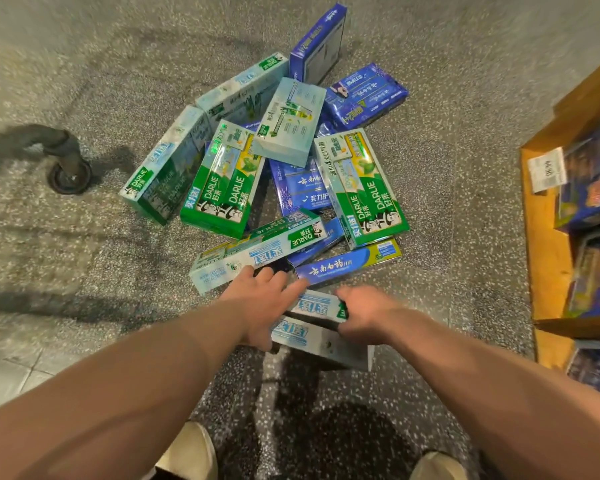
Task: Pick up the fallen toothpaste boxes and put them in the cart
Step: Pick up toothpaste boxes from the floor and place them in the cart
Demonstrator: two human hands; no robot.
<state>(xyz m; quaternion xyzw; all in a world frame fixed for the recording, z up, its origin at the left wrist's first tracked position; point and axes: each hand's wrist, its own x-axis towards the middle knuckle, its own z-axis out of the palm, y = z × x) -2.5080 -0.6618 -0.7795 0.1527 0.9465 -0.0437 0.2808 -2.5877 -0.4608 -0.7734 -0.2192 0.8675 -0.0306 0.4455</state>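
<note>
At the pile's (222, 188) near edge, left hand (261, 306) and right hand (366, 313) curl fingers (293, 286) around pale toothpaste boxes (317, 305).

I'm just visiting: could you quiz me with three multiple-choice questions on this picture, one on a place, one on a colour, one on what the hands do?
1. Where is the cart wheel from the pile of boxes? A left; B right; C on top.
2. What colour is the farthest box? A red; B dark blue; C orange.
3. What do the left hand and right hand do? A hang free; B point away; C grip pale blue boxes.
A: the wheel stands left of it. B: its faces are dark blue. C: both hands clasp boxes at the near edge.
</note>
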